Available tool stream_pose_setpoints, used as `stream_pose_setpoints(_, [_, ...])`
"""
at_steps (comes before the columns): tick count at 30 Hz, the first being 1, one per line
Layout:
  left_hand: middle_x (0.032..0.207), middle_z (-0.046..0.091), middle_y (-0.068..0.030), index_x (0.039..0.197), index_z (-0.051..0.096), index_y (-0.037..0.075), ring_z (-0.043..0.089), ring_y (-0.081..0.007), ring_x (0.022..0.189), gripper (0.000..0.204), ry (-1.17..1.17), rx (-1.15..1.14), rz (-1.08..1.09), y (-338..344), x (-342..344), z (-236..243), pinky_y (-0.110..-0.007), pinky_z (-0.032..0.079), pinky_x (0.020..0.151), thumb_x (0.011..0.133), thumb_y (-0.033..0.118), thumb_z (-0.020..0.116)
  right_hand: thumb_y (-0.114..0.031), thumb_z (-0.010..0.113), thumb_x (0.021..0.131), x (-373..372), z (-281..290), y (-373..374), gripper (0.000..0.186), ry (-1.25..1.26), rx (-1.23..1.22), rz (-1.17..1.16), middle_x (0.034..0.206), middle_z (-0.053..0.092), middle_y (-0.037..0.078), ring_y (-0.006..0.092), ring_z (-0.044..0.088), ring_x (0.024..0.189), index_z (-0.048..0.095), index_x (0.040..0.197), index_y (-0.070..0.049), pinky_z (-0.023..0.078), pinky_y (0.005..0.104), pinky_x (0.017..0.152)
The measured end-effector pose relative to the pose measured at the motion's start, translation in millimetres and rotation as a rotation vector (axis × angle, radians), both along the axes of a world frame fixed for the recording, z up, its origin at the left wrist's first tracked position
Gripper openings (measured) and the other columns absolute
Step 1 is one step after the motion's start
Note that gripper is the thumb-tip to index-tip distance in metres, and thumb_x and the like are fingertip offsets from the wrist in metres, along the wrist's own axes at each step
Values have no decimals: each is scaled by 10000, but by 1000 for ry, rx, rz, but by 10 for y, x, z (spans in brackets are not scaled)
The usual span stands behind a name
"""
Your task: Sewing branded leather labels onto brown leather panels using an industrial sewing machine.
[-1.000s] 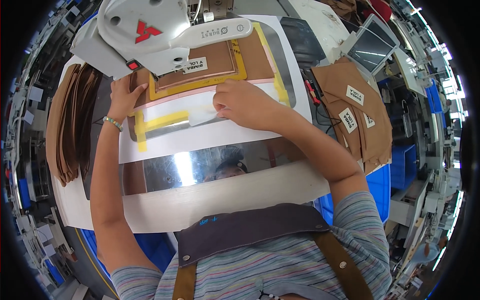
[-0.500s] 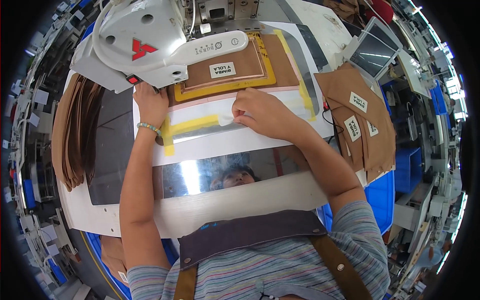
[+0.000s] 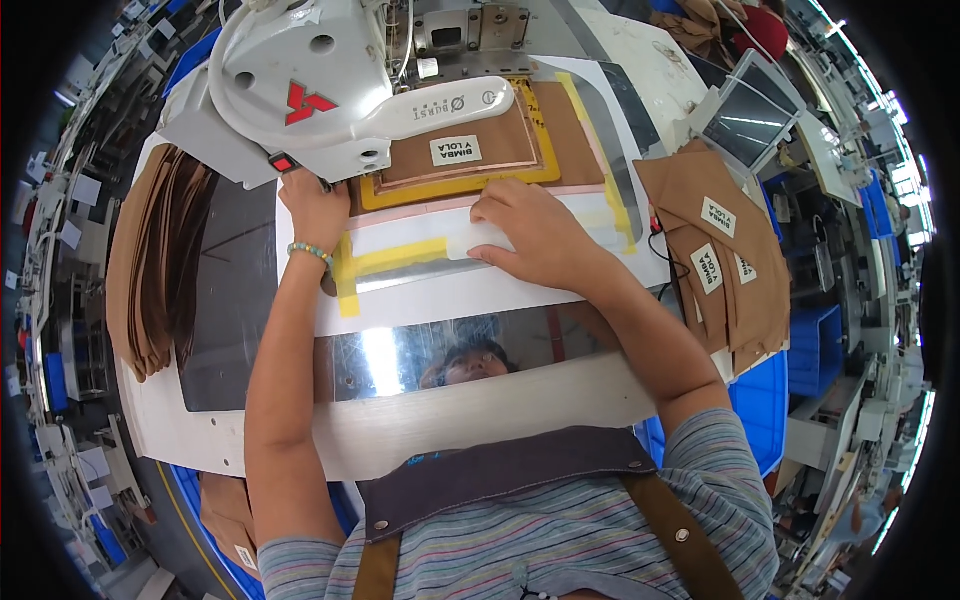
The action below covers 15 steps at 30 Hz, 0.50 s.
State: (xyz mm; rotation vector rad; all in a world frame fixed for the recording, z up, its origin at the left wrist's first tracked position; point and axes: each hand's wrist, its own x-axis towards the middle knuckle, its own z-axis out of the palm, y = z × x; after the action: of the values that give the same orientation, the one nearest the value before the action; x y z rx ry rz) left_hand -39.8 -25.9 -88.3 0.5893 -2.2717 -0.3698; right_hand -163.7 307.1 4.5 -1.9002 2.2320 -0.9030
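A white sewing machine (image 3: pixel 300 90) stands over a brown fabric piece (image 3: pixel 500 135) with a pale printed label (image 3: pixel 456 150). A yellow frame (image 3: pixel 470 190) lies around that label on the fabric. My left hand (image 3: pixel 316 208) reaches up under the machine head, close to a red switch (image 3: pixel 281 163); its fingertips are partly hidden there. In front of the frame, my right hand (image 3: pixel 530 232) rests over the clear template sheet (image 3: pixel 400 268), which is edged with yellow tape (image 3: pixel 400 256). Thumb and fingers of that hand are apart, with nothing visibly gripped.
Folded brown fabric pieces (image 3: pixel 150 270) are stacked at the left. More labelled brown pieces (image 3: pixel 725 250) lie at the right, below a tilted screen (image 3: pixel 752 105). A shiny metal plate (image 3: pixel 450 355) borders the near side, and a blue bin (image 3: pixel 760 410) sits beyond the table's right edge.
My right hand has loosened from a closed, curled shape, its thumb now away from the fingers. My left hand stays by the red switch. The whole view has shifted slightly.
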Motion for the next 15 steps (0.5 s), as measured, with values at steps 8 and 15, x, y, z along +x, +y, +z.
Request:
stream_pose_setpoints(8, [966, 710, -277, 980, 693, -33, 659, -513, 918, 137, -18, -160, 129, -530, 428, 443, -557, 523, 800, 927, 79, 634, -248, 771, 941, -30, 39, -69, 273, -103, 235, 16, 1132, 648, 129, 357, 624, 1090, 675, 1079, -33, 506, 459, 948])
stream_pose_setpoints(15, [788, 603, 21, 926, 562, 41, 561, -122, 715, 218, 33, 416, 140, -315, 2150, 1165, -308, 461, 671, 1033, 134, 727, -178, 786, 898, 16, 144, -13, 233, -132, 190, -49, 1008, 646, 122, 326, 637, 1008, 663, 1023, -24, 511, 407, 909])
